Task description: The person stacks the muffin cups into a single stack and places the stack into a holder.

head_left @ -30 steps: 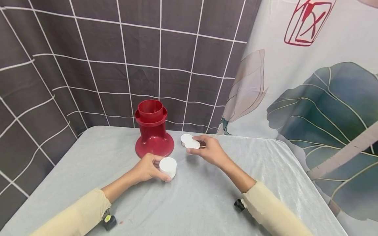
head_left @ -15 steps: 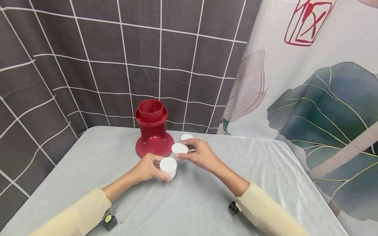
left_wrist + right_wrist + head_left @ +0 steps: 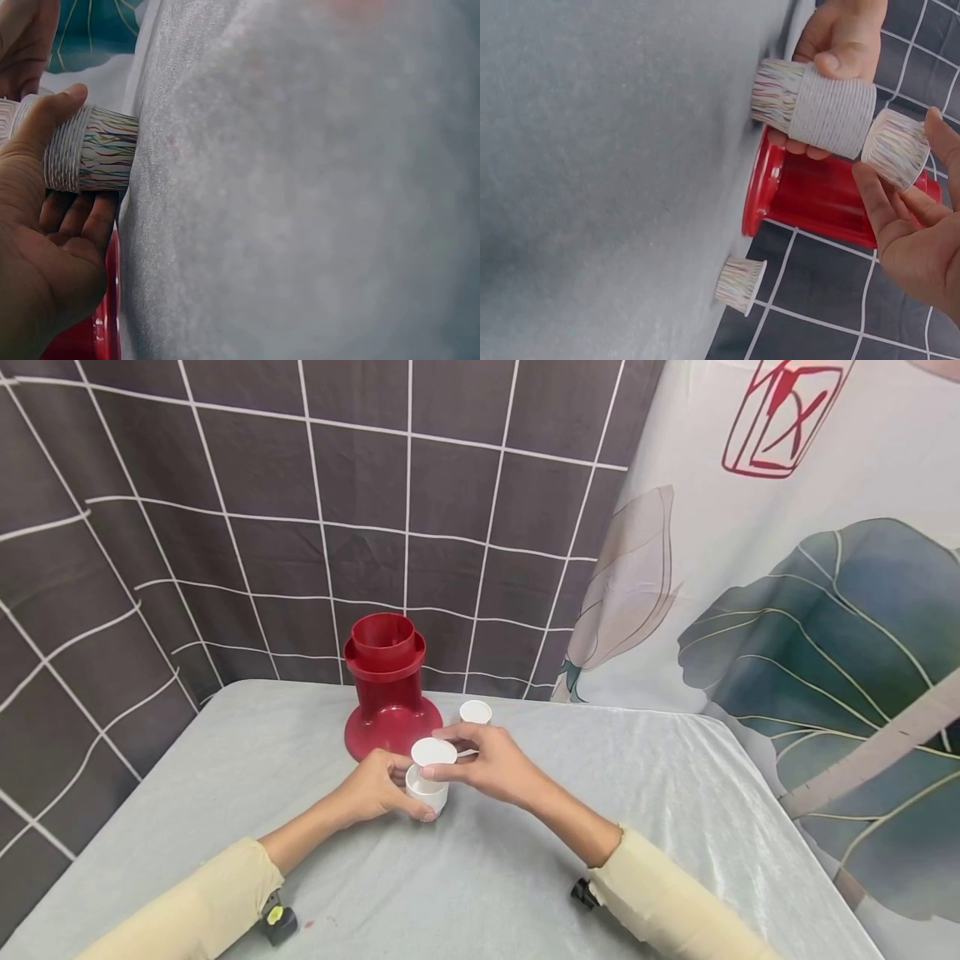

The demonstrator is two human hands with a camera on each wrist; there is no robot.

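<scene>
My left hand [image 3: 375, 789] grips a nested stack of paper cups [image 3: 832, 112] that stands upright on the cloth. White ribbed rims make up the upper part, and the lowest cup shows coloured wavy lines. A single paper cup [image 3: 896, 154] is pinched between the thumb and fingers of my right hand [image 3: 491, 767]. It hangs slightly tilted at the mouth of the stack, its base toward the opening. Farther back, behind the right hand, another paper cup [image 3: 476, 712] stands upright by itself. In the left wrist view the right hand shows only in part.
Just beyond the left hand stands a red plastic piece [image 3: 390, 733] with a wide round base and a double-rimmed cylinder on top. A pale grey cloth [image 3: 480, 877] covers the table. Dark grid-patterned fabric [image 3: 360, 477] hangs close behind it, with floral fabric [image 3: 645, 610] on the right.
My right hand has brought the pinched paper cup left and nearer, from beside the lone cup to the top of the stack. The left hand has stayed in place.
</scene>
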